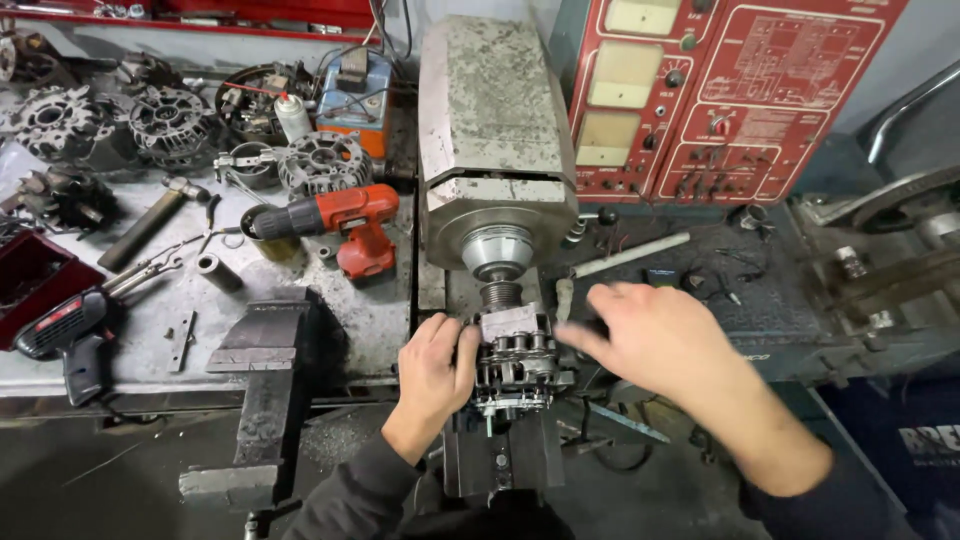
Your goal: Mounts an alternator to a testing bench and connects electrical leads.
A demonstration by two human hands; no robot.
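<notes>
The left hand [432,372] reaches forward from a dark sleeve, fingers [462,352] curled in a grip, thumb up. The right hand [655,342] stretches in from the right, bare-forearmed, palm down, fingers extended leftward and blurred.

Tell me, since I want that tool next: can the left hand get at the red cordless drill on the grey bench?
Probably yes: the left hand grips the alternator, but nothing blocks the way to the red cordless drill.

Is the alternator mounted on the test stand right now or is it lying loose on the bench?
Mounted: the alternator sits in line under the grey drive head, the left hand gripping its side.
</notes>
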